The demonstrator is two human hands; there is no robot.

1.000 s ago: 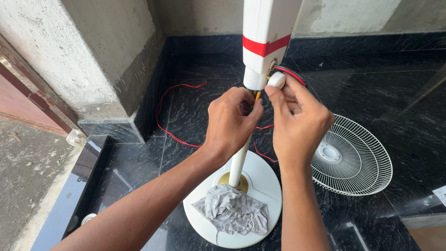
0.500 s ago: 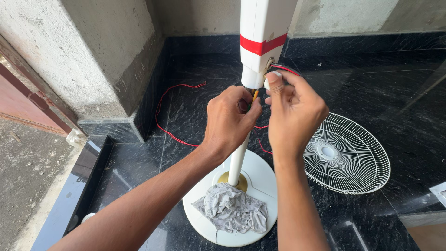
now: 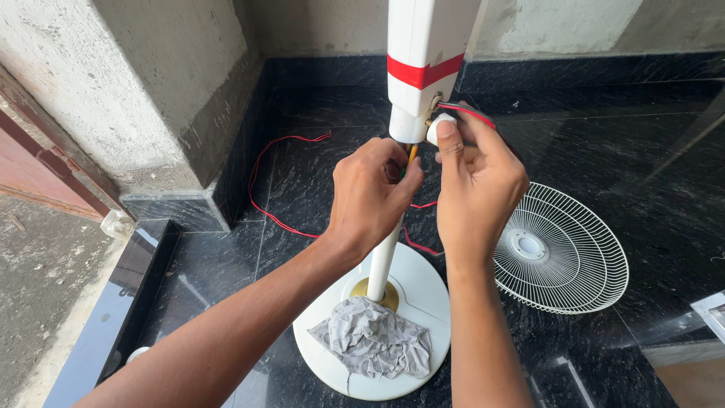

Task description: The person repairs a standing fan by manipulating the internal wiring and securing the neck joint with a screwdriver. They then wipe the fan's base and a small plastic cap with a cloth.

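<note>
We pinch the small white round knob (image 3: 440,127) with our right hand (image 3: 477,189), our left hand (image 3: 370,193) curled just beside it round the upright white plastic fan column (image 3: 423,68).

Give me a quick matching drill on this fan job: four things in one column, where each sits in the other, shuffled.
Things:
1 rag
2 fan grille
3 red wire
4 white knob

Places:
A at the right hand's thumb
B flat on the floor, right of the base
C crumpled on the round base
D trailing over the dark floor, left of the pole

Pairs: 1-C, 2-B, 3-D, 4-A

Head view, steeply downward (seemingly close)
</note>
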